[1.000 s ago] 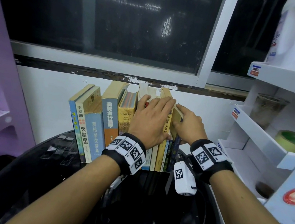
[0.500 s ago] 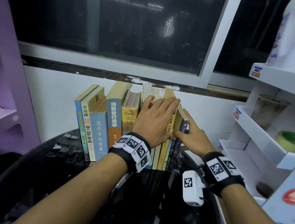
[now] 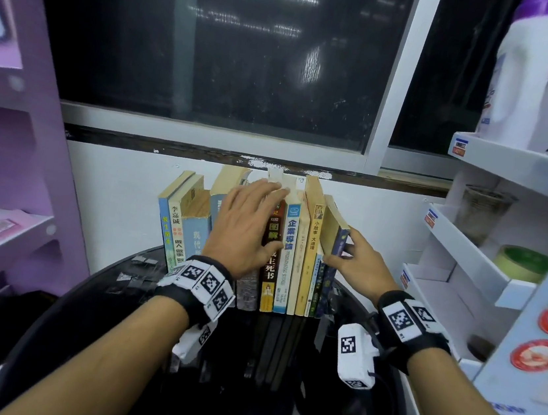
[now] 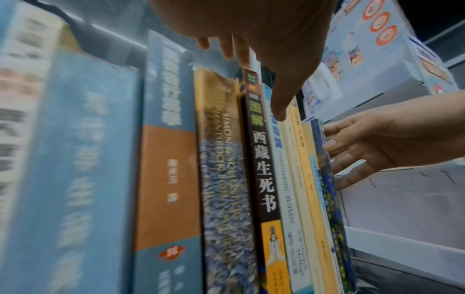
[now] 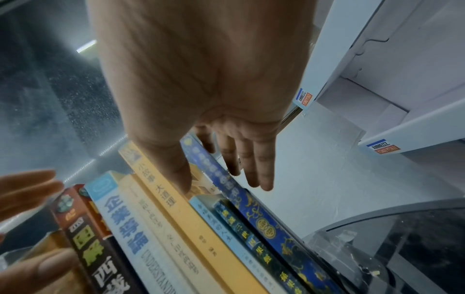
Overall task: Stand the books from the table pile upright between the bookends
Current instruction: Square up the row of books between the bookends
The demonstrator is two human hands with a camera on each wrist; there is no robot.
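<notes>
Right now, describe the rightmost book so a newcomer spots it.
Under the dark window, a row of books stands on the black table. At its right end, against the right hand, stands a thin dark blue book, its spine alone gold-ornamented.

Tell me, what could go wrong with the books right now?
1. The right hand presses the dark blue book at the row's end, and no bookend shows there. If it lets go, the thin books may topple rightward.
2. The leftmost books seem to lean, and the left hand only lies against the middle ones, so they might slide on the glossy black table.
</notes>
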